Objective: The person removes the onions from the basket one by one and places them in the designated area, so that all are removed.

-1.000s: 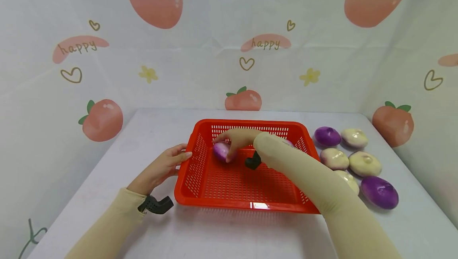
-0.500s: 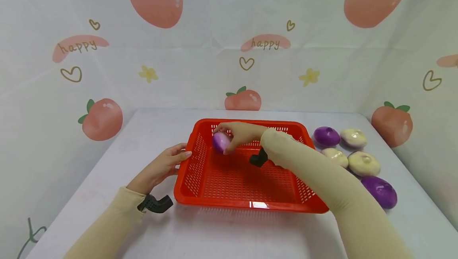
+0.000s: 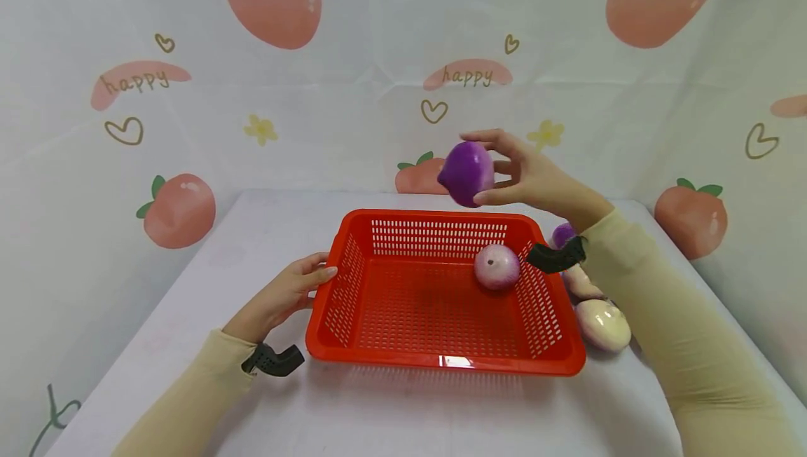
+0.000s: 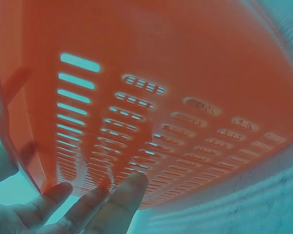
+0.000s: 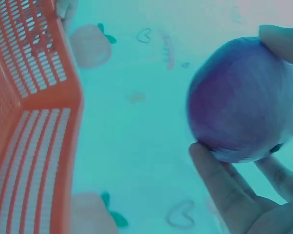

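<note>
A purple onion (image 3: pixel 466 173) is up in the air above the back rim of the red plastic basket (image 3: pixel 403 362). My right hand (image 3: pixel 523 169) grips it between thumb and fingers; in the right wrist view the onion (image 5: pixel 239 102) shows its paler end toward the palm. My left hand (image 3: pixel 286 296) holds the basket's left rim, thumb over the edge. From the left wrist view, its fingers (image 4: pixel 122 200) lie against the slotted outer wall. One pale purple onion (image 3: pixel 497 267) sits inside the basket at the back right.
Right of the basket, a cream-coloured onion (image 3: pixel 603 325), another pale one (image 3: pixel 580 282) and a purple one (image 3: pixel 563 234) lie on the white table (image 3: pixel 277 222), partly hidden by my right arm. A printed cloth (image 3: pixel 353 127) hangs behind.
My right hand has lifted the purple onion out of the basket's left back part, up and to the right. The left hand and the basket have stayed put.
</note>
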Demonstrator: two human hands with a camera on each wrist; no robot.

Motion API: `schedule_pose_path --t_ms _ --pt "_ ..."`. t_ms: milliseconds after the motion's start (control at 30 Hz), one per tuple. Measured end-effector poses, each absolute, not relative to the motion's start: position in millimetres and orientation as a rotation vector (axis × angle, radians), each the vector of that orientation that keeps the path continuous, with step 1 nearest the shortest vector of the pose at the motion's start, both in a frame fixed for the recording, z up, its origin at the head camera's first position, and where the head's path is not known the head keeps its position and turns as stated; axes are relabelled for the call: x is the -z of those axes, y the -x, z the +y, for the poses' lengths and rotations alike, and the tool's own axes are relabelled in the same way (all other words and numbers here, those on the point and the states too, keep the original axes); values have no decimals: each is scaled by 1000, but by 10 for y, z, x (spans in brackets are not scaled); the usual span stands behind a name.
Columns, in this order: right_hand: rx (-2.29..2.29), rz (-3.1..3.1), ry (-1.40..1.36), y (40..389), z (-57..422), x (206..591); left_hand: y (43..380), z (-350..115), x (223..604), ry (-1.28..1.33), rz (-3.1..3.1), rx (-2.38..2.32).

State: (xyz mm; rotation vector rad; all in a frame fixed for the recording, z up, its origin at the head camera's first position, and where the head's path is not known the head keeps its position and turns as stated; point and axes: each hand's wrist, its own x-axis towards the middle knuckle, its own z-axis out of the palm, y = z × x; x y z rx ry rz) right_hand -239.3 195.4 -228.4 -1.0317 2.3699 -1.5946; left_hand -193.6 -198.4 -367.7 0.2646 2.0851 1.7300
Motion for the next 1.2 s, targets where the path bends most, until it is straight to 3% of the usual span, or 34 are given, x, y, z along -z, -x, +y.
schedule_pose_path --t_ms 300,700,1200 --pt "2022 2130 1088 1892 2730 2413 1930 -1981 3669 -241 2077 -1736" --pt "2232 2093 1164 1327 3466 3096 1944 -1993 3687 -255 2075 -1738" --pt "2144 2484 706 626 3892 3696 1935 -1982 3669 -245 2082 -1735"
